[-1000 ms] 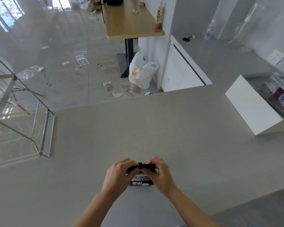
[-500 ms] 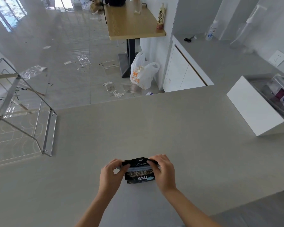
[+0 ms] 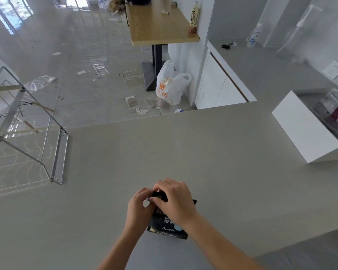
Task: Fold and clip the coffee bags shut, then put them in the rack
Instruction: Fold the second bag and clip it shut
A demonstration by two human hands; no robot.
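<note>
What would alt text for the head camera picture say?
Two bare hands, left hand and right hand, grip the folded top of a black coffee bag on a grey counter. A wire rack stands at left, a white box at right.

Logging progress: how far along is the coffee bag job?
Early. Nothing visibly finished: the wire rack holds no bags that I can see. In hand: both hands, left and right, work the top of the black coffee bag. Left: finishing fold, clipping, racking.
</note>
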